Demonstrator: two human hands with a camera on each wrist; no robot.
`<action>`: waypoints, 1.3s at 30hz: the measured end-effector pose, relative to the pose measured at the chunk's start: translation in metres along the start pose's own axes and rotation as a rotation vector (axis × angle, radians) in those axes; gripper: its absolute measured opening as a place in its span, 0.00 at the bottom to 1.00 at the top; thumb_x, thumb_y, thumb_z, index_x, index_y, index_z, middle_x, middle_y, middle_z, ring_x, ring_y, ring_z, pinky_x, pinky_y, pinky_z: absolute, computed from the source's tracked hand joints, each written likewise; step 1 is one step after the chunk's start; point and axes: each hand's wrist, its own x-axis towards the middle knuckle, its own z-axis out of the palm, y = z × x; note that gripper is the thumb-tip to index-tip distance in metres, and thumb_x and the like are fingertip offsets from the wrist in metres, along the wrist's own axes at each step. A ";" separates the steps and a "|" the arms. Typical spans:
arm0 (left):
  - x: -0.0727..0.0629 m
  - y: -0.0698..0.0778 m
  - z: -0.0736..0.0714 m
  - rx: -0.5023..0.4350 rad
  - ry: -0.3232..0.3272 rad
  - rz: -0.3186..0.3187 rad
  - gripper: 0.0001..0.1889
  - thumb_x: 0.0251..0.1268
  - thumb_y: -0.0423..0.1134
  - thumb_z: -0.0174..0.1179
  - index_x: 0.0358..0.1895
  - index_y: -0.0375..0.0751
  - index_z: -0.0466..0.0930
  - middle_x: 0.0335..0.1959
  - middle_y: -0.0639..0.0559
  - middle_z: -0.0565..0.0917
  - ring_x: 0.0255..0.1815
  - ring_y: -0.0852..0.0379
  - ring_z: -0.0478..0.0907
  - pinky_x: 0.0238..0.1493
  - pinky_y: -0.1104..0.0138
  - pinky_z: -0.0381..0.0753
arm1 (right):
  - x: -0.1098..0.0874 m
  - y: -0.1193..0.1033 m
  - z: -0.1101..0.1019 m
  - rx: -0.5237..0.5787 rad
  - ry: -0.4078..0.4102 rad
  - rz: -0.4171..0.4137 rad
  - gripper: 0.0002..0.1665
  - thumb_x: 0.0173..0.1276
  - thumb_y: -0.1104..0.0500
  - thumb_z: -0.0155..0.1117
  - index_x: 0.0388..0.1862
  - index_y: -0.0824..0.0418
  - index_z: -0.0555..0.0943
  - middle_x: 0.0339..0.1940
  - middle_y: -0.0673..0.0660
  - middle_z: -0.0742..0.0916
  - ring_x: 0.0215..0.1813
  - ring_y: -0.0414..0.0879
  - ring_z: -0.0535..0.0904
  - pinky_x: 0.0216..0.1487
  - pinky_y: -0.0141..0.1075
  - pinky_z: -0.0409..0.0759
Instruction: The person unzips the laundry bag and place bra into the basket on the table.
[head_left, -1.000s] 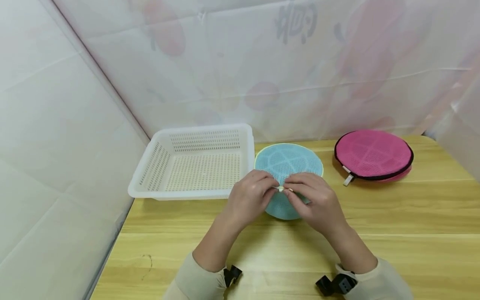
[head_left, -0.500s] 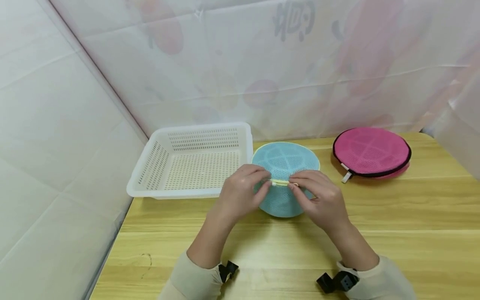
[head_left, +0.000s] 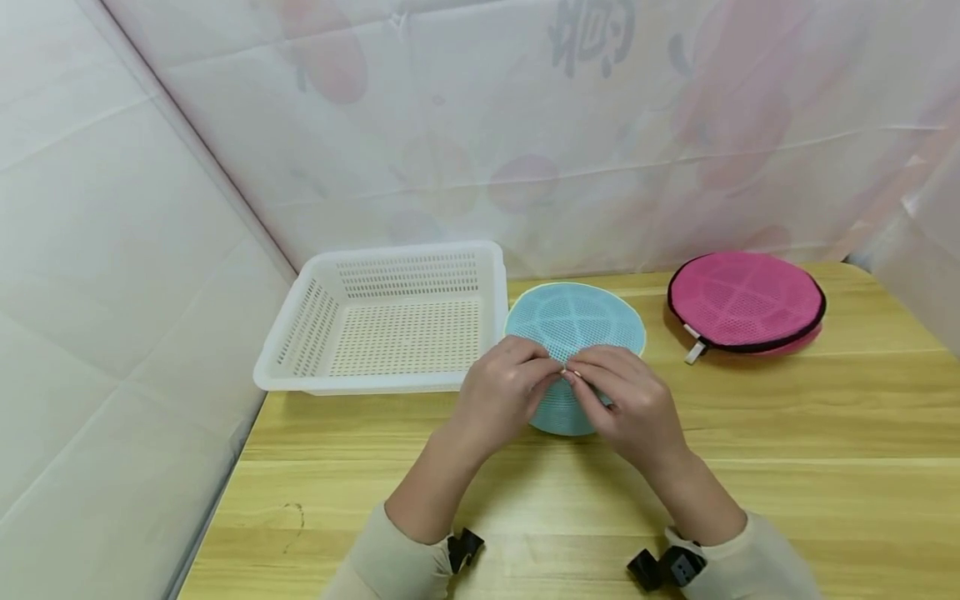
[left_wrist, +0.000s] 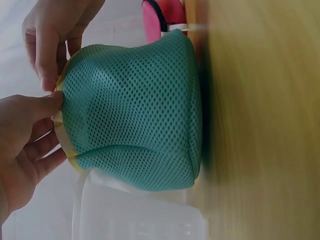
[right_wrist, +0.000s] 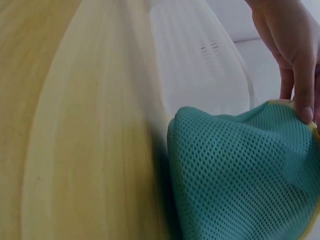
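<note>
A teal mesh laundry bag (head_left: 576,321) with yellow trim stands on the table, round on top. My left hand (head_left: 501,392) pinches the trim at its near rim between thumb and fingers; in the left wrist view this hand (left_wrist: 22,145) grips the yellow edge. Close against it, my right hand (head_left: 626,398) pinches the same rim, and a tiny pale piece shows between the fingertips. The right wrist view shows the left hand (right_wrist: 295,55) holding the rim of the bag (right_wrist: 245,165); the right hand is out of that view.
Left of the bag stands a white perforated plastic basket (head_left: 491,317). A pink round mesh bag (head_left: 742,300) with black trim and a white tab lies at the back right. Behind the wooden table (head_left: 810,467) hangs a pale printed sheet (head_left: 450,125).
Half a second ago my left hand stood apart to the left, with yellow trim showing between the hands. It has come back right, and the fingertips now meet at the rim.
</note>
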 end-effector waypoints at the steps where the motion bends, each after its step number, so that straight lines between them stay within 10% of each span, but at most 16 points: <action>1: 0.000 -0.001 -0.001 -0.006 -0.001 -0.007 0.02 0.59 0.36 0.70 0.34 0.44 0.90 0.35 0.56 0.86 0.40 0.60 0.80 0.47 0.77 0.79 | 0.001 0.000 -0.001 -0.007 0.003 -0.009 0.18 0.73 0.55 0.59 0.34 0.67 0.89 0.35 0.57 0.89 0.39 0.51 0.85 0.50 0.36 0.81; 13: -0.003 -0.016 -0.013 -0.040 -0.022 -0.076 0.02 0.59 0.34 0.70 0.35 0.42 0.89 0.35 0.54 0.85 0.42 0.57 0.80 0.47 0.73 0.81 | 0.002 0.006 -0.008 -0.011 0.040 0.020 0.18 0.72 0.54 0.61 0.32 0.67 0.88 0.32 0.57 0.89 0.35 0.51 0.84 0.47 0.34 0.80; 23: 0.003 0.002 -0.001 0.019 0.037 0.059 0.04 0.62 0.38 0.68 0.36 0.43 0.90 0.35 0.56 0.86 0.40 0.59 0.81 0.46 0.72 0.79 | 0.002 -0.003 0.001 -0.012 0.038 -0.050 0.17 0.73 0.56 0.60 0.34 0.68 0.88 0.33 0.57 0.89 0.36 0.50 0.84 0.45 0.37 0.82; 39: -0.003 -0.024 -0.012 -0.055 0.038 -0.065 0.02 0.58 0.32 0.70 0.34 0.39 0.89 0.36 0.52 0.86 0.41 0.56 0.81 0.48 0.73 0.81 | 0.003 0.003 -0.011 -0.067 0.032 -0.006 0.18 0.73 0.55 0.61 0.36 0.69 0.88 0.36 0.60 0.89 0.38 0.53 0.85 0.58 0.27 0.77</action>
